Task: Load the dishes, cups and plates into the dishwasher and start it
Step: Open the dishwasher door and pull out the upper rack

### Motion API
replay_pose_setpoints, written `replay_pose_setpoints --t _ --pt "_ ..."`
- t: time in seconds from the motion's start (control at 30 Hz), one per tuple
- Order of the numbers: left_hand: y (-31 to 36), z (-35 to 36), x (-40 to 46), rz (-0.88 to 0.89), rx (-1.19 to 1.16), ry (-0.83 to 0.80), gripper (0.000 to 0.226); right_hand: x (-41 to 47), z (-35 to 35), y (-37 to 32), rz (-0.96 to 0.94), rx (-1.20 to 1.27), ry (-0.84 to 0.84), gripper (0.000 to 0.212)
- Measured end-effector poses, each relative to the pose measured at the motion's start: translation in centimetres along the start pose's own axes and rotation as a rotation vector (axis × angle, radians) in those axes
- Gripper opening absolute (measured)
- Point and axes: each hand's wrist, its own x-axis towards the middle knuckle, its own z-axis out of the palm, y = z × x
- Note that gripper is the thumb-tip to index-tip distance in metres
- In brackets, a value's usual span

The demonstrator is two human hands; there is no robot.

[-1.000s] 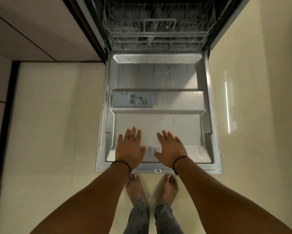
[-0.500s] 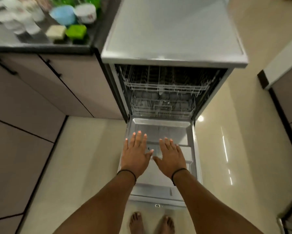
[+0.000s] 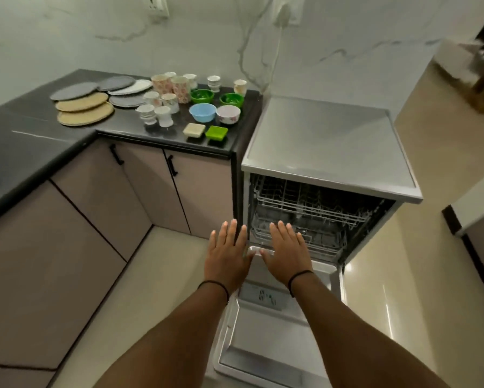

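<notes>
Dishwasher (image 3: pixel 330 141) stands w/ door (image 3: pixel 266 340) dropped flat toward the camera, both wire racks showing inside: upper rack (image 3: pixel 305 203) and lower rack (image 3: pixel 299 242) look bare, no crockery seen in either. So loading not yet begun, judging by that; only the opening step reads as done. Still left: move everything across, shut door, start cycle.

Left hand (image 3: pixel 228 256) and right hand (image 3: pixel 287 254) held out flat, palms down, fingers straight and slightly spread, holding nothing. Both hang over the hinge end of the door, just in front of the lower rack; can't tell whether touching anything.

All crockery sits on the black countertop (image 3: pixel 25 141) left of the dishwasher. Nearest it: green square dish (image 3: pixel 216 133), beige square dish (image 3: pixel 194 129), floral bowl (image 3: pixel 228 114), blue bowl (image 3: pixel 202 112), two green bowls (image 3: pixel 202 96) behind. Further left: cluster of cups (image 3: pixel 162 107), upright, mouths up. Furthest left: flat plates and woven mats (image 3: pixel 85 112), lying face up, overlapping.

Dishwasher mouth faces the camera; door's long axis runs from cavity out toward the person. Racks sit pushed in, not pulled out. Detergent compartment (image 3: pixel 263 296) visible on the door's inner face, between the wrists. Wall socket w/ plug (image 3: pixel 284 15) above the dishwasher, cable running down.
</notes>
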Motion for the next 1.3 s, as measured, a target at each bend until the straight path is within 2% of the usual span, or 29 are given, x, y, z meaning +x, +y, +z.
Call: replay_pose_setpoints --t 0.1,0.37,0.5,0.67,0.97,1.17,1.3 --pt "-4.8 -1.9 0.7 -0.042 0.02 0.029 0.082 2.2 -0.8 -3.2 0.006 -0.013 0.02 0.075" --pt "-25.3 -9.6 4.1 -0.128 0.019 0.136 0.069 10.2 -3.2 -18.2 0.091 0.008 0.109 0.075" --pt "-30.8 -13.5 6.2 -0.129 -0.005 0.164 0.07 13.1 -5.3 -23.9 0.066 0.012 0.158 0.072" --pt "-31.5 -16.6 10.3 -0.046 -0.048 0.192 0.07 16.3 -7.7 -26.5 0.091 0.004 0.195 0.072" --pt "-32.3 -18.9 18.6 0.005 -0.028 0.129 0.069 22.4 -8.0 -27.6 0.127 0.049 0.226 0.074" --pt "-32.1 -16.7 28.7 -0.018 -0.068 0.016 0.053 31.1 -6.9 -23.8 0.198 0.051 0.183 0.073" --pt "-31.1 -15.1 33.3 0.018 -0.076 0.0 0.052 34.8 -6.7 -21.9 0.22 0.035 0.148 0.075"
